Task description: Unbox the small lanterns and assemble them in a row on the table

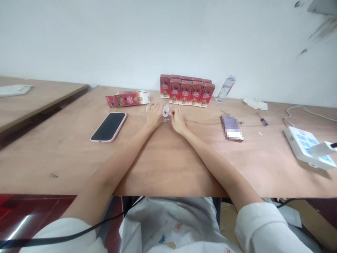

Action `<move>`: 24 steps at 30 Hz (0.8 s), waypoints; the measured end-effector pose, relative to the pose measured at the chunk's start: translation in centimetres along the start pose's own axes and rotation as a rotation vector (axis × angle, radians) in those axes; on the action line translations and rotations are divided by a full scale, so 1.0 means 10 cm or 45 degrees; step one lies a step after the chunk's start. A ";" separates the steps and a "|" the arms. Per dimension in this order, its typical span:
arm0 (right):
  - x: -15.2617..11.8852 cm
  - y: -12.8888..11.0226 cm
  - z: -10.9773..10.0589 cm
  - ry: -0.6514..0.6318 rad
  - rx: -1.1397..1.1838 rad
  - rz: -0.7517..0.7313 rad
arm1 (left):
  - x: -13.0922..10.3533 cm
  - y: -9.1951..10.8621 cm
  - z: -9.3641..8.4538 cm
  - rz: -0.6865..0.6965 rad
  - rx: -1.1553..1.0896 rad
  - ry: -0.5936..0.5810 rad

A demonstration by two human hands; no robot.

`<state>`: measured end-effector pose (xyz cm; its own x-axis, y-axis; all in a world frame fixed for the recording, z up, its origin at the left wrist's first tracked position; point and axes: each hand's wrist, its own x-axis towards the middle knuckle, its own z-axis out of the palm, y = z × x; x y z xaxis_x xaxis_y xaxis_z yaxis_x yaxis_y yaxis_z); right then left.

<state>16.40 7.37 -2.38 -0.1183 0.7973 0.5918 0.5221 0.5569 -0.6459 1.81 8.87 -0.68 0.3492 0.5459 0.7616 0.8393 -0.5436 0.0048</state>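
Both arms reach forward, bare forearms converging. Left arm (118,161) angles inward; left hand (154,115) back uppermost, fingers (156,106) curled in a grip. Right arm (216,161) mirrors it; right hand (178,121) just beside the left, fingers bent, tips toward it; pinch unclear.

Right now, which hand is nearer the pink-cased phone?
Left. The left hand is just right of the pink-cased phone, slightly beyond it; the right hand is farther right, past the left hand.
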 end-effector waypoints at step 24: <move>-0.03 -0.06 -0.08 -0.009 -0.054 0.145 | 0.01 0.05 0.01 0.081 0.028 -0.055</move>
<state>16.80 6.65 -1.78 -0.0622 0.8565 0.5124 0.5676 0.4526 -0.6877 2.31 8.72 -0.63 0.4192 0.5378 0.7314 0.8237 -0.5641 -0.0572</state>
